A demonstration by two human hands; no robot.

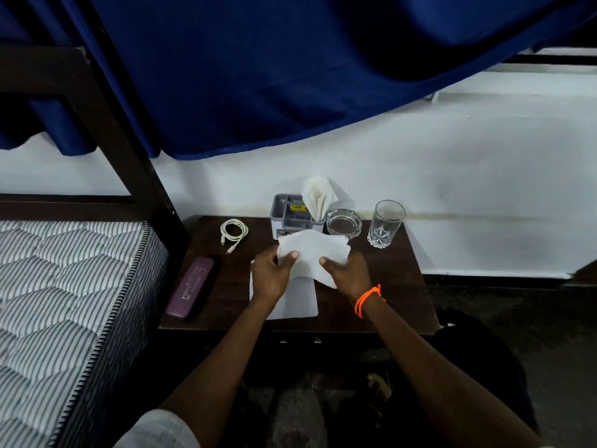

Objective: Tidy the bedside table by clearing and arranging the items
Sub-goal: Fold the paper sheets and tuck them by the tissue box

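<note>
Mid-fold: left hand (270,277) and right hand (347,273) fingers pinch a thin white paper napkin (311,253); next, probably slot it into the grey plastic organiser (290,215).

A bedroom: a striped quilted mattress (64,286) is lying in a dark wooden bed frame (106,124) (blue curtain (258,76) hanging above), touching the small dark wooden bedside table's (387,286) left edge.

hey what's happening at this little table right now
A person holds a white paper tissue above the dark wooden bedside table, left hand and right hand each pinching an edge. A grey plastic organiser, round glass ashtray, clear drinking glass, coiled white cable and purple case sit there.
</note>
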